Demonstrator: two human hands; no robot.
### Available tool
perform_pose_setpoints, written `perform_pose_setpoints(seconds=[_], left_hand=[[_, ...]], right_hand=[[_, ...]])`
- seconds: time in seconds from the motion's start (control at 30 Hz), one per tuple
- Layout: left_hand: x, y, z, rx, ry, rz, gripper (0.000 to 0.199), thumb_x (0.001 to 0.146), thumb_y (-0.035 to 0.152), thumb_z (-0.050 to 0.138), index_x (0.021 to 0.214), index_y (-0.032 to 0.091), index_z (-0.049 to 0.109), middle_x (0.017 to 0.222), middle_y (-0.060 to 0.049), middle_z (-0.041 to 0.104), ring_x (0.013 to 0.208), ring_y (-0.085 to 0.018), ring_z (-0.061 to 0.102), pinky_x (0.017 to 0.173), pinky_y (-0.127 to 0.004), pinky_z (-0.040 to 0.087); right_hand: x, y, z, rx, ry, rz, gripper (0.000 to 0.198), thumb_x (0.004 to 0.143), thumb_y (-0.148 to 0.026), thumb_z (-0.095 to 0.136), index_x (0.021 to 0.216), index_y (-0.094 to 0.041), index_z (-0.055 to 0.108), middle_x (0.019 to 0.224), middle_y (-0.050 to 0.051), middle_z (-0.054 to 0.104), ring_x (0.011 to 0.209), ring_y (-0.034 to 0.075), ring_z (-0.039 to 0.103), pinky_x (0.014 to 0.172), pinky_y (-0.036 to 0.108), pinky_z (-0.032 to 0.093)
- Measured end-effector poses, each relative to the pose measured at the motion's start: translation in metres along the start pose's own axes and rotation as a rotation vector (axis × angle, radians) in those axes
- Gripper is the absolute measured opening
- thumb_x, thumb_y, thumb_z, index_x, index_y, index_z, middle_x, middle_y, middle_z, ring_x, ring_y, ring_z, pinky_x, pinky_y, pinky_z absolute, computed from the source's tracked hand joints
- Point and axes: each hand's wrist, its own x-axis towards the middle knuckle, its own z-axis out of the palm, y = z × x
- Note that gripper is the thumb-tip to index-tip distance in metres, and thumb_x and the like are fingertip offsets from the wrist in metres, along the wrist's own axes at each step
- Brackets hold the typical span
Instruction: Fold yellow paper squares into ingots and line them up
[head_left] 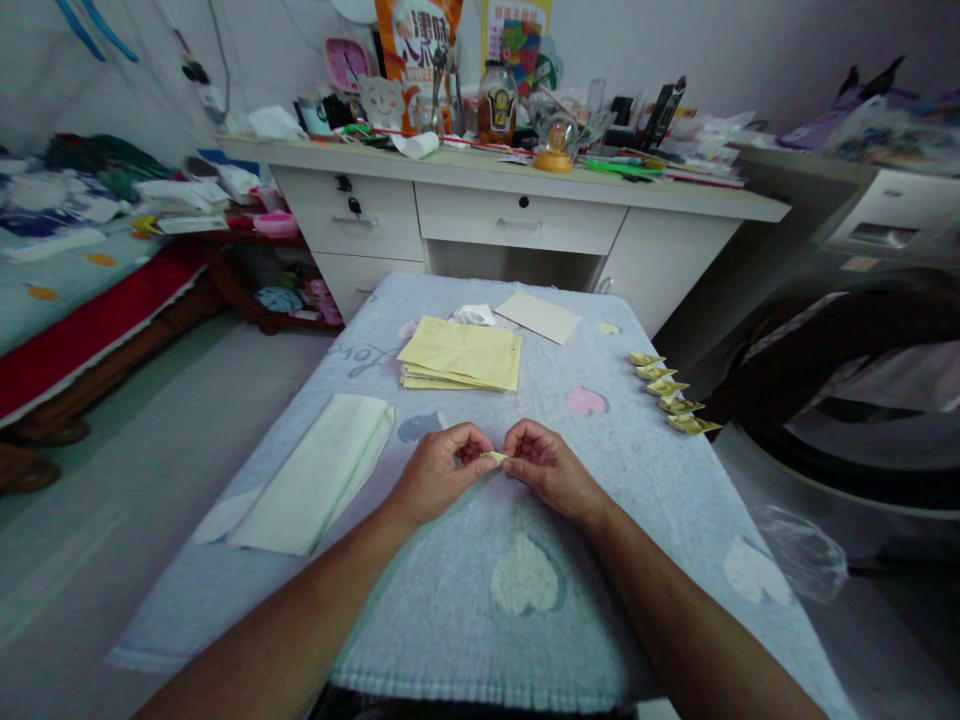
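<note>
Between my two hands is a small folded piece of yellow paper (495, 457), mostly hidden by the fingers. My left hand (448, 467) pinches its left end between thumb and forefinger. The right end sits in the pinch of my right hand (551, 468). Beyond the hands lies a stack of yellow paper sheets (461, 353). Several folded yellow paper pieces (664, 388) with pointed ends stand in a row along the table's right edge.
A heart-patterned cloth (525, 640) covers the table. Folded pale cloth or paper (319, 475) lies at left, a cream card (538, 316) and crumpled white tissue (474, 315) at the back. Behind stands a cluttered white desk (517, 210); a washing machine (885, 215) is at right, a bed (97, 310) at left.
</note>
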Motion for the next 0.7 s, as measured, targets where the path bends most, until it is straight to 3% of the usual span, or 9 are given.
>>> perform_pose_setpoints(seconds=[0.13, 0.3, 0.43, 0.7], left_hand=[[0.0014, -0.0016, -0.0007, -0.126, 0.012, -0.044, 0.016, 0.077, 0.03, 0.067, 0.076, 0.015, 0.063, 0.072, 0.0, 0.065, 0.066, -0.011, 0.057, 0.063, -0.022, 0.044], [0.0017, -0.0051, 0.0008, -0.226, 0.008, -0.084, 0.019, 0.076, 0.032, 0.069, 0.077, 0.015, 0.061, 0.072, -0.001, 0.064, 0.066, -0.012, 0.057, 0.062, -0.023, 0.044], [0.0018, -0.0082, 0.0031, -0.254, -0.002, -0.092, 0.018, 0.076, 0.03, 0.069, 0.078, 0.014, 0.06, 0.071, 0.0, 0.063, 0.065, -0.011, 0.056, 0.061, -0.022, 0.043], [0.0031, -0.0066, 0.0069, -0.296, -0.041, -0.129, 0.016, 0.075, 0.027, 0.068, 0.076, 0.014, 0.059, 0.068, 0.001, 0.06, 0.061, -0.009, 0.053, 0.057, -0.02, 0.04]], right_hand=[[-0.001, -0.0029, 0.0019, 0.015, -0.016, 0.032, 0.041, 0.067, -0.042, 0.08, 0.089, -0.019, 0.053, 0.078, -0.003, 0.053, 0.068, 0.01, 0.048, 0.064, 0.022, 0.037], [-0.0038, -0.006, 0.002, -0.155, -0.037, 0.072, 0.038, 0.074, -0.051, 0.071, 0.08, -0.016, 0.057, 0.069, -0.003, 0.051, 0.062, 0.009, 0.043, 0.058, 0.022, 0.033], [-0.0042, -0.0053, 0.0015, -0.228, -0.004, 0.05, 0.035, 0.081, -0.051, 0.064, 0.075, -0.016, 0.058, 0.063, -0.004, 0.047, 0.057, 0.009, 0.04, 0.055, 0.023, 0.029], [-0.0032, -0.0061, 0.0005, -0.229, 0.04, 0.033, 0.033, 0.078, -0.047, 0.066, 0.068, -0.016, 0.058, 0.06, -0.005, 0.046, 0.057, 0.009, 0.038, 0.056, 0.023, 0.029]])
